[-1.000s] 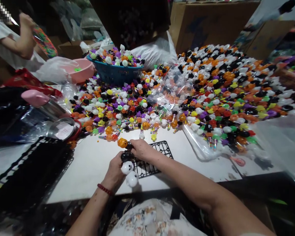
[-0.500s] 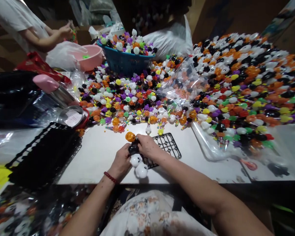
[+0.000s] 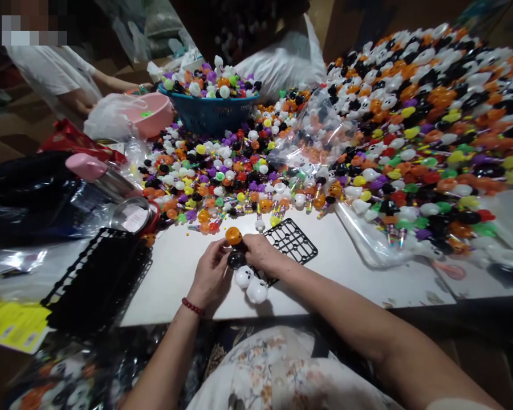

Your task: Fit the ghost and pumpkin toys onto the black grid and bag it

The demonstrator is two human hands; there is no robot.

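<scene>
In front of me is a small row of Halloween-figure toys: an orange pumpkin-like top (image 3: pixel 233 235), a black top (image 3: pixel 236 259) and two white ghost-like tops (image 3: pixel 250 285). My right hand (image 3: pixel 260 251) is closed around their far side, hiding the parts beneath the tops. From the left, my left hand (image 3: pixel 211 270) has its fingers curled against the orange and black tops, with a gap between thumb and forefinger. A black plastic grid tray (image 3: pixel 297 239) lies flat under and beyond my right hand, partly covered by it.
A heap of colourful figure-topped tubes (image 3: pixel 222 165) spreads across the back and right. Behind stand a blue basket (image 3: pixel 214 111) and a pink basin (image 3: pixel 156 117). Stacked black grids (image 3: pixel 98 285) and a pink-lidded flask (image 3: pixel 106 176) lie left. A co-worker (image 3: pixel 53 74) stands back left.
My view has shifted slightly. My left hand's fingers have loosened and parted somewhat around the toys. The co-worker's hands have come down toward the pink basin.
</scene>
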